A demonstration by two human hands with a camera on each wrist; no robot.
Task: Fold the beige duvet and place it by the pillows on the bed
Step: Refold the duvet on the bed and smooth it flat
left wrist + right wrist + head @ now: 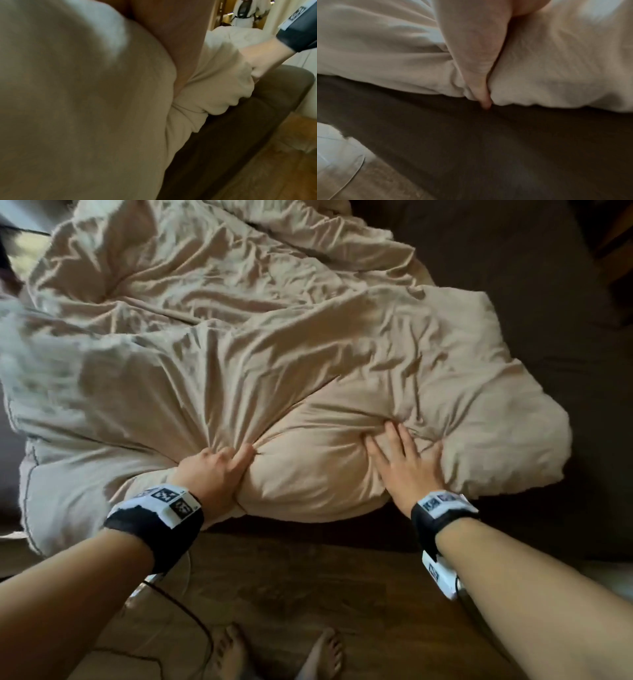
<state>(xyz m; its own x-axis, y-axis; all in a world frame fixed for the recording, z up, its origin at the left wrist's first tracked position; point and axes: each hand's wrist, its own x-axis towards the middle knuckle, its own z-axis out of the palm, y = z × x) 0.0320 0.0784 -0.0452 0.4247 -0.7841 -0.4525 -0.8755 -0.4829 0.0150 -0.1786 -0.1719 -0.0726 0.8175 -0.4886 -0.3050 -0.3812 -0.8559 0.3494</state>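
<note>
Beige duvet (239, 354) lies rumpled across the bed (565, 302), near edge bunched at the bed's front side. Left hand (212, 477) has fingers curled into a gathered fistful of cloth. Right hand (404, 463) lies flat, fingers spread, pressing the puffy fold. Looks soft, bulky, light, springy; smooth cover may slide. Likely best gripped at corners or edge seams, not mid-panel. No pillows in view.
</note>
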